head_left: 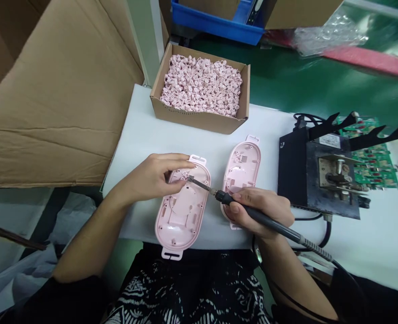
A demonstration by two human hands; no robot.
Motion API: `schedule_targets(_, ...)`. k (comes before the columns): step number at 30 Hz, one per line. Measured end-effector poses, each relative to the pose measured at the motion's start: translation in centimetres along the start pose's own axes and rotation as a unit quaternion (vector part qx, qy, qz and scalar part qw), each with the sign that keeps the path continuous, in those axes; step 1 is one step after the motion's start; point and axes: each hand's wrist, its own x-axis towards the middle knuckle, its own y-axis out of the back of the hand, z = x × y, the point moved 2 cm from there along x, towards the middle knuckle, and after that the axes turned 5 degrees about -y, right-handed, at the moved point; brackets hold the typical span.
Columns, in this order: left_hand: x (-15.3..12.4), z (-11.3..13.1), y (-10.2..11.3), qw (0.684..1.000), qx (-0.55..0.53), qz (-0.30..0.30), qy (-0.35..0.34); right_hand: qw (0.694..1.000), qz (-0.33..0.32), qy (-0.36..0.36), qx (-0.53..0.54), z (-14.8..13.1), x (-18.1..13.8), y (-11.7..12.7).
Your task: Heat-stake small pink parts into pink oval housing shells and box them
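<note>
In front of me a pink oval plastic housing (182,220) lies with its hollow side up, a slotted tab at each end. My left hand (155,177) grips its upper left edge, thumb inside and fingers along the top. My right hand (261,209) is closed around the black handle of a soldering iron (258,216). The iron's tip meets the small pink fittings near the top of the housing, close to my left thumb. A second pink housing (242,171) lies to the right, partly covered by my right hand.
An open cardboard box (199,119) full of small pink plastic parts stands at the back. On the right are a black soldering station (293,166) with an iron stand and green circuit boards (376,166). A large cardboard sheet (60,99) rises at left. Behind is a blue tray (215,24).
</note>
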Motion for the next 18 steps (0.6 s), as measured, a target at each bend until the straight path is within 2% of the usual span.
schedule_targets(7,0.02,0.03,0.03,1.0,0.001,-0.004,0.001,1.0,-0.002,0.012,0.02,0.21,0.14,-0.19)
schedule_targets(12,-0.05,0.02,0.04,1.0,0.008,-0.002,0.0,0.998,-0.029,0.029,0.055,0.21,0.34,-0.39)
schedule_targets(18,0.01,0.13,0.05,1.0,0.003,-0.003,0.003,0.998,-0.036,0.026,0.049,0.25,0.24,-0.47)
